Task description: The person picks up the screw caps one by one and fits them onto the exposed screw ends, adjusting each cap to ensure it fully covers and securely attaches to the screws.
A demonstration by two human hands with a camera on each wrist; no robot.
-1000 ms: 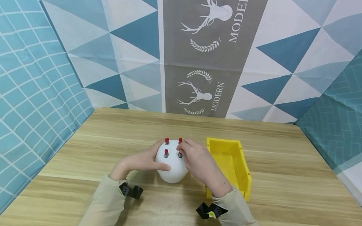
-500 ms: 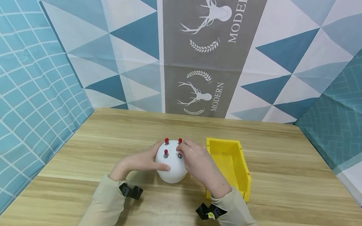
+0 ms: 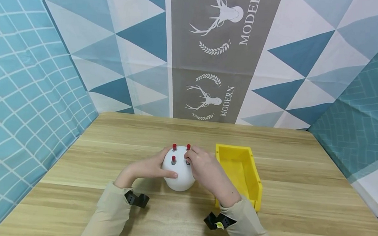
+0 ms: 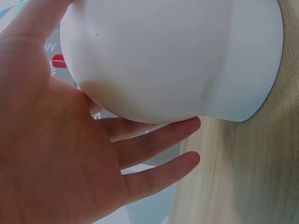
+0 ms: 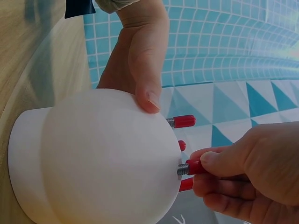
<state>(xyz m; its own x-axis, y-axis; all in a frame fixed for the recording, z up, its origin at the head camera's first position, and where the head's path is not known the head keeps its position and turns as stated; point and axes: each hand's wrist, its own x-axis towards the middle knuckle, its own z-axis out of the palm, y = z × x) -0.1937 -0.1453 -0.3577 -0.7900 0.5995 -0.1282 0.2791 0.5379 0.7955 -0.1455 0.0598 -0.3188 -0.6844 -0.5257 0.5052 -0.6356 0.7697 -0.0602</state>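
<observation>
A white dome (image 3: 179, 179) with a short collar stands on the table. Several threaded screws with red caps stick up from its top, one red-capped screw (image 3: 173, 160) at the near left. My left hand (image 3: 153, 165) rests against the dome's left side, thumb across its front; in the left wrist view its fingers are fairly straight, the little finger apart from the surface. My right hand (image 3: 207, 168) pinches the near-right red-capped screw (image 5: 192, 167) between thumb and index finger. Bare thread shows between its cap and the dome in the right wrist view.
A yellow open-topped bin (image 3: 238, 171) stands right of the dome, partly behind the right forearm. The wooden table (image 3: 137, 130) ends at a patterned cloth backdrop (image 3: 210, 62). Black cameras are strapped to both wrists.
The right fingers have shifted slightly around the near-right screw's cap, which is now more covered in the head view. The left hand, dome and bin stay in place.
</observation>
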